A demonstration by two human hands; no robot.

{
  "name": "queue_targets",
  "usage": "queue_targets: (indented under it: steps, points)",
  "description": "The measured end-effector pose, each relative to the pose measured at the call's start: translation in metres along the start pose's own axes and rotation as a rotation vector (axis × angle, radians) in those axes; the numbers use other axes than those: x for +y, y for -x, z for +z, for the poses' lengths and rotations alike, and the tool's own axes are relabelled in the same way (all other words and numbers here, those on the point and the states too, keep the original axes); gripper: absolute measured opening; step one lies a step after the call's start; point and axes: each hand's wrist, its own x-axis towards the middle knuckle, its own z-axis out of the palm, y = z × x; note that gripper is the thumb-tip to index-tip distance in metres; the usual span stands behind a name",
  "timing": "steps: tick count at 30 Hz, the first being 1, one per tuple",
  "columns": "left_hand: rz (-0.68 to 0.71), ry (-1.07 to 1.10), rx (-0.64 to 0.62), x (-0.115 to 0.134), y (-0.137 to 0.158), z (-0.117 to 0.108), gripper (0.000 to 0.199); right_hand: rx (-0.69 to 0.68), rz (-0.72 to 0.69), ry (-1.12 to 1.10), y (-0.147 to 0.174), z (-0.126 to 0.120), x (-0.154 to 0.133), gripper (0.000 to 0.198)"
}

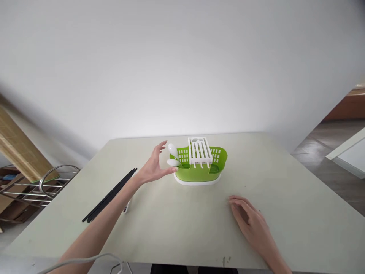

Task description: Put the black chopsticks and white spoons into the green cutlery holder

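Observation:
A green basket (pixel 195 175) with slotted sides and a white base stands on the table. Two white spoons, an upper spoon (pixel 171 149) and a lower spoon (pixel 173 162), lean out of its left end. Across the basket's top lies a white slotted rack (pixel 200 150) with small hooks along its front. My left hand (pixel 154 165) is at the basket's left end, thumb and fingers spread around the spoon heads; whether the thumb touches the basket or lower spoon is unclear. My right hand (pixel 248 220) rests on the table, right and front of the basket, fingers loosely curved, holding nothing visible.
Black chopsticks (pixel 111 196) lie on the table (pixel 182 228) left of my left forearm. A white object with dark slots (pixel 126 207) is partly hidden behind that forearm. A grey cable (pixel 94 258) crosses the lower left. A metal rack (pixel 42 186) stands left of the table.

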Motion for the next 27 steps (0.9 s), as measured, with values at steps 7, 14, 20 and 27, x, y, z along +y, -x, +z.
queue_targets:
  steps: [7, 14, 20, 27]
  points:
    - [-0.107, 0.111, -0.06, 0.005, -0.028, 0.014, 0.081, 0.003, -0.008, -0.028, -0.002, 0.0, -0.003, 0.028]
    - [-0.135, 0.062, 0.147, 0.018, -0.042, 0.027, 0.04, 0.005, -0.012, -0.017, -0.001, 0.001, -0.002, 0.027]
    - [-0.028, -0.092, 0.257, 0.017, -0.061, 0.033, 0.037, 0.008, -0.034, -0.006, -0.001, 0.0, -0.002, 0.027]
    - [0.264, -0.327, 0.222, 0.014, -0.08, 0.036, 0.042, -0.008, -0.02, -0.024, 0.0, 0.0, -0.002, 0.027]
